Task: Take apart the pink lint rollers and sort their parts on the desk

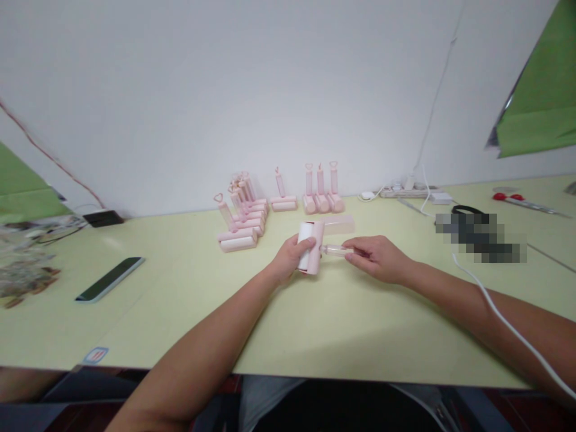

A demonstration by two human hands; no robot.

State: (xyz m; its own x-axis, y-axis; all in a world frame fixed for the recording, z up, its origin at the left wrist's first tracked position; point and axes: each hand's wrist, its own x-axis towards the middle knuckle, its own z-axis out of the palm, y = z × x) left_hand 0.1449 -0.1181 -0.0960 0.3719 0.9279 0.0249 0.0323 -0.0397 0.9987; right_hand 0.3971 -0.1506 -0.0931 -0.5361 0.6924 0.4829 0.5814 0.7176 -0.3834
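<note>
A pink lint roller [317, 255] with a white roll is held just above the table, its roll end turned up and down in the picture. Around that end my left hand [288, 259] is closed, with the thumb across the roll. My right hand [378, 258] pinches the far end of the clear handle [335, 250], which points right from the roller. Behind my hands lies a translucent pink cover piece [339, 224]. Farther back, several similar lint rollers [238, 242] rest in a row at the left, handles upright. One lint roller [283, 204] stands at the middle, and three more lint rollers [321, 203] beside it.
A phone-like dark slab [110, 279] lies at the left on the pale yellow table [189, 324]. A power strip [405, 192] with plugs is by the wall. A white cable [499, 318] crosses over my right forearm. Red-handled scissors or a tool [517, 199] lie far right.
</note>
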